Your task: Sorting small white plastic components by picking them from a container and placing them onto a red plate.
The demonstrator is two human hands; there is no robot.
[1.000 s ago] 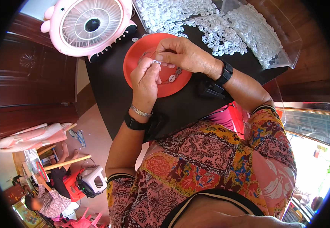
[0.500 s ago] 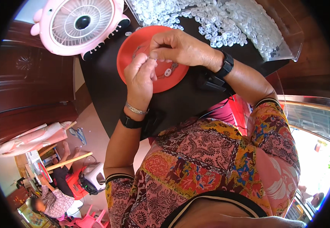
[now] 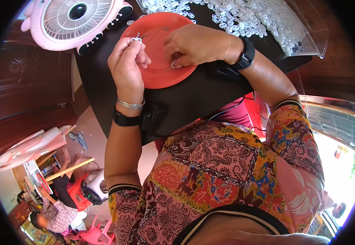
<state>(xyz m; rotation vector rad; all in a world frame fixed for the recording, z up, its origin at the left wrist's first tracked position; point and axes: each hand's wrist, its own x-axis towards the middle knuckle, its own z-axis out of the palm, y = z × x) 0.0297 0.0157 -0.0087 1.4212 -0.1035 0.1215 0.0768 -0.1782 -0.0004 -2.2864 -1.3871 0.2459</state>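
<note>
A shallow red plate (image 3: pixel 165 79) rests on the black tabletop with thin metal pins (image 3: pixel 158 32) in it. Over its left side my left hand (image 3: pixel 127 67) is closed, pinching a small white plastic piece (image 3: pixel 136 39) with a short metal pin standing up from it. My right hand (image 3: pixel 204 44) reaches down into the right part of the plate, its fingers curled. At those fingertips a white two-holed oval piece (image 3: pixel 173 64) shows, partly hidden by the fingers.
Many white oval pieces (image 3: pixel 242 18) are heaped at the far right, some in a clear tray (image 3: pixel 308 51). A pink fan (image 3: pixel 77 24) stands at the far left. Black devices with cables (image 3: pixel 155 116) lie near my wrists. Another person (image 3: pixel 59 216) sits at lower left.
My hands were together over the plate and are now apart. The left moved left, with the white piece and pin at its fingertips; the right came down to the white piece in the plate.
</note>
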